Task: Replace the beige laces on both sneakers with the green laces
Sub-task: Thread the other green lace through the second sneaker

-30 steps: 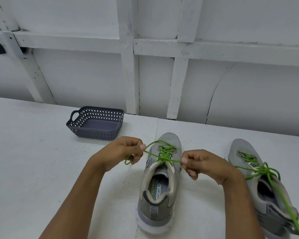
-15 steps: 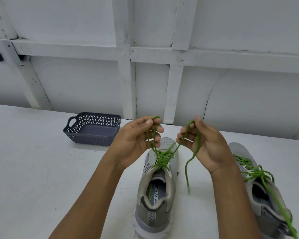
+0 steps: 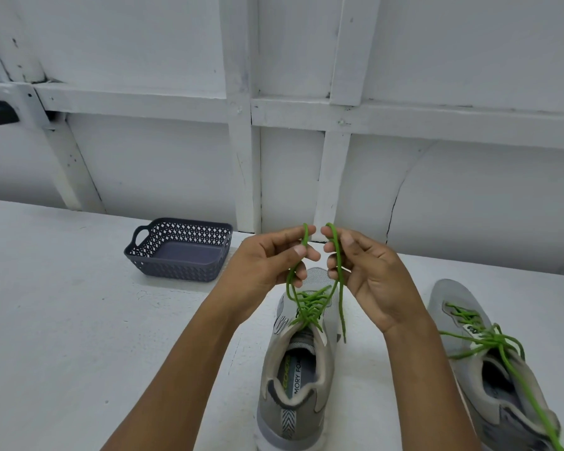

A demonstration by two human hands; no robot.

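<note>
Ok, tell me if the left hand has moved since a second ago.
Yes. Against the middle sneaker, the left hand has risen from beside the lacing to over the toe, pinching a green lace loop close to the right hand.

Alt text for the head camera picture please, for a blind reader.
A person's left hand and right hand each pinch a strand of green lace, raised above a grey sneaker on a white table. A second sneaker, already laced green, sits to the right; a dark basket sits back left.
</note>
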